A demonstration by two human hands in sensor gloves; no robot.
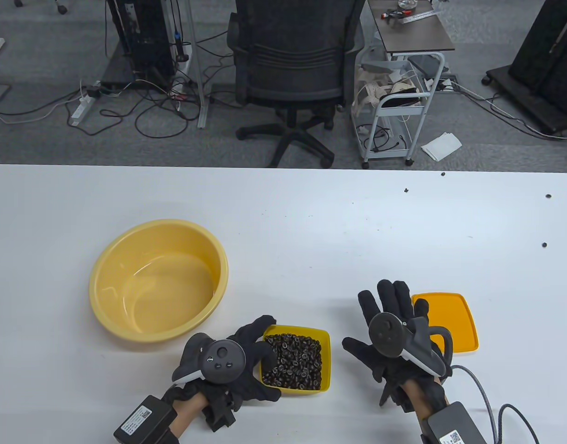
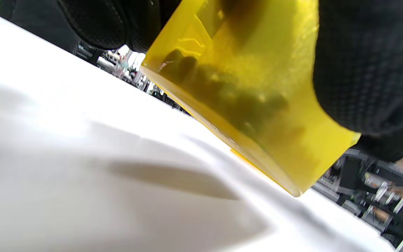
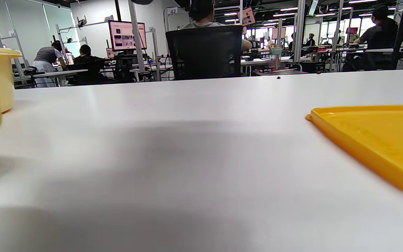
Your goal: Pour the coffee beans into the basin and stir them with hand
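our left hand (image 1: 237,365) grips the light, stiff bean tub (image 1: 323,365) by its side wall, right hand (image 1: 390,333) fingers spread, so we'd tip gently.

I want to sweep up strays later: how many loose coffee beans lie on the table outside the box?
4, all far right: near the far edge, just left of it, by the right edge, below that. Hands may hide others.

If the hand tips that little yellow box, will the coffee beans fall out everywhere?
Probably yes. The yellow box has no lid on, and the coffee beans lie loose and heaped close to its rim, so they would likely slide out fast. A few may bounce or roll away; several stray beans already sit on the table.
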